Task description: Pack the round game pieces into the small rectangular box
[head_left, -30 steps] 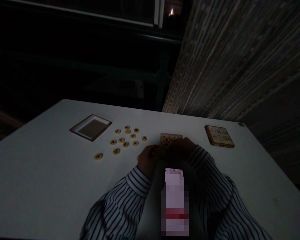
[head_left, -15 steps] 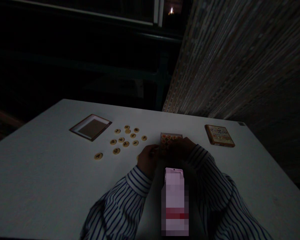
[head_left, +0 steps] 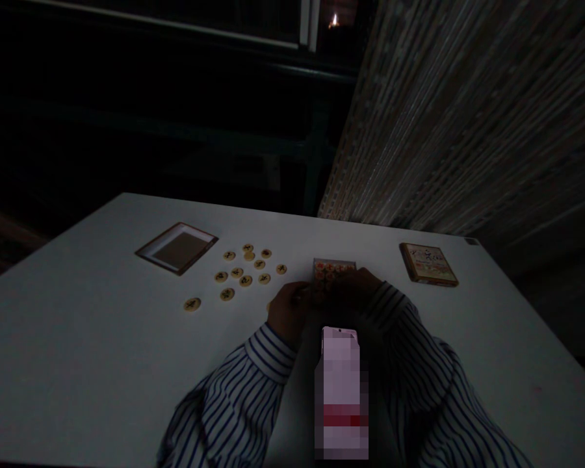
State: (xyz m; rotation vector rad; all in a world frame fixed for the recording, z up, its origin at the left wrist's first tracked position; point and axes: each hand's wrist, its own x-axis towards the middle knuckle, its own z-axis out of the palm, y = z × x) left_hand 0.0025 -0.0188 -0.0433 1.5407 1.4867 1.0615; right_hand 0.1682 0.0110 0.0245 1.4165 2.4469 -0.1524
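Note:
A small tray of round pieces with red characters (head_left: pixel 329 268) lies on the white table, between my hands. At its left edge is my left hand (head_left: pixel 288 312), its fingers curled; the dark hides whether it grips the tray or a piece. My right hand (head_left: pixel 358 287) reaches over the tray's right part, fingers bent down, their tips lost in shadow. Several round pieces with dark characters (head_left: pixel 245 281) are scattered to the left of my left hand. One more piece (head_left: pixel 268 307) is partly covered by that hand.
An open box lid or frame (head_left: pixel 180 249) lies at the left on the table (head_left: pixel 102 338). At the right is a flat patterned box (head_left: pixel 429 264). A lit phone (head_left: pixel 341 390) is between my forearms. Behind the table hangs a string curtain (head_left: pixel 419 117).

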